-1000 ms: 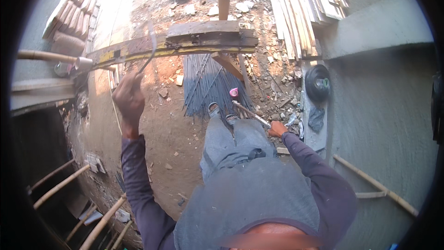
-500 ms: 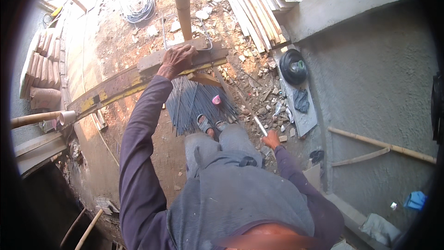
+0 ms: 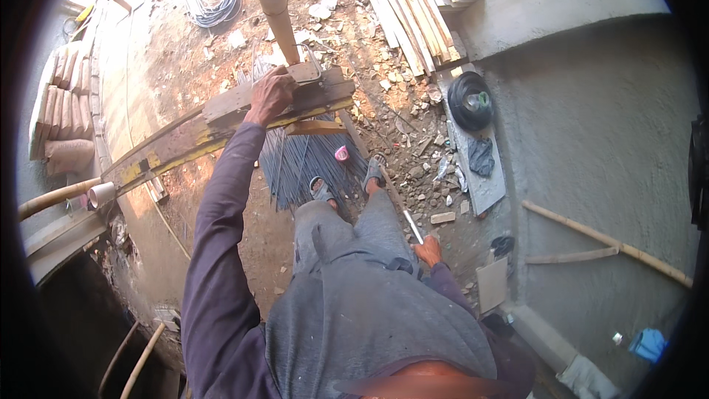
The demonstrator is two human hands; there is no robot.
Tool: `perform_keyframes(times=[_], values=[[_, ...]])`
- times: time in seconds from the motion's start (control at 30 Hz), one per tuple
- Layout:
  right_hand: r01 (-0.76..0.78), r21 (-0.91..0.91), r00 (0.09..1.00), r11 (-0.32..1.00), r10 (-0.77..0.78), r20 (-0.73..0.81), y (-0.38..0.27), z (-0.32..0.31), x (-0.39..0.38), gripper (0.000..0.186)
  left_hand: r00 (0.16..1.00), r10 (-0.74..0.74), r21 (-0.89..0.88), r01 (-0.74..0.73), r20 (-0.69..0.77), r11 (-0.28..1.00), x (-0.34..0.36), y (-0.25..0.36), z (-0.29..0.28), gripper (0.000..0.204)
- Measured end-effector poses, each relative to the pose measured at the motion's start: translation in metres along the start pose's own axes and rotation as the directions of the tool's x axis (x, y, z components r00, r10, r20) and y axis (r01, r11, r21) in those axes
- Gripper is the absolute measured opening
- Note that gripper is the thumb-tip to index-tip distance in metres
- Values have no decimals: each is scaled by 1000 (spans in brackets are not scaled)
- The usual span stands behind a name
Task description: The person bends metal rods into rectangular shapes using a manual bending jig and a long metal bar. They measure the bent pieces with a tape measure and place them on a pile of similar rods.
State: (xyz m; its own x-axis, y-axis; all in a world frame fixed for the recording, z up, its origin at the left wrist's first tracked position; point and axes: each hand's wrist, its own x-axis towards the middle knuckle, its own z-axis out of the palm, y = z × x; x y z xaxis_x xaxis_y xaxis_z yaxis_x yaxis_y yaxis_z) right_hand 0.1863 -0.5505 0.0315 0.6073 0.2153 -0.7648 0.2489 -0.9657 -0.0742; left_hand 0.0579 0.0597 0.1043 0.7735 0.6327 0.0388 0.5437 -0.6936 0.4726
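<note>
Now left hand [image 3: 270, 94] presses plank [image 3: 281, 107]; right hand [image 3: 428, 251] grips rod [image 3: 413, 226].

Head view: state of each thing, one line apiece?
left hand: gripping the top edge of the wooden beam
wooden beam: lying tilted across the ground, yellow-marked
right hand: closed on the thin metal rod
thin metal rod: held low by the right leg
steel bars: bundled flat under the feet
black disc: flat on the grey slab
bamboo pole: upright by the beam
</note>
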Motion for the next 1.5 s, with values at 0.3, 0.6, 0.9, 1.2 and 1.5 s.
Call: perform_keyframes(times=[0.3, 0.6, 0.9, 1.2, 1.5], values=[[400, 135, 913, 906, -382, -142, -26, -131, 77, 37, 997, 56, 115, -50, -50, 992, -5, -3, 19, 16], [787, 95, 613, 609, -755, -235, -130, -260, 155, 27, 818, -504, 104, 547, -278, 831, 7, 15, 37, 50], [784, 70, 619, 616, -770, -154, -158, -264, 129, 25, 676, -737, 98, 733, 6, 673, 13, 1, 8, 116], [751, 174, 627, 637, -770, 115, -144, -260, 113, 27, 788, -615, 40, 616, -20, 787, 6, 1, 2, 115], [790, 109, 592, 604, -797, 122, -158, -255, 126, 31, 717, -681, -54, 682, -146, 730, 13, -24, 40, 106]])
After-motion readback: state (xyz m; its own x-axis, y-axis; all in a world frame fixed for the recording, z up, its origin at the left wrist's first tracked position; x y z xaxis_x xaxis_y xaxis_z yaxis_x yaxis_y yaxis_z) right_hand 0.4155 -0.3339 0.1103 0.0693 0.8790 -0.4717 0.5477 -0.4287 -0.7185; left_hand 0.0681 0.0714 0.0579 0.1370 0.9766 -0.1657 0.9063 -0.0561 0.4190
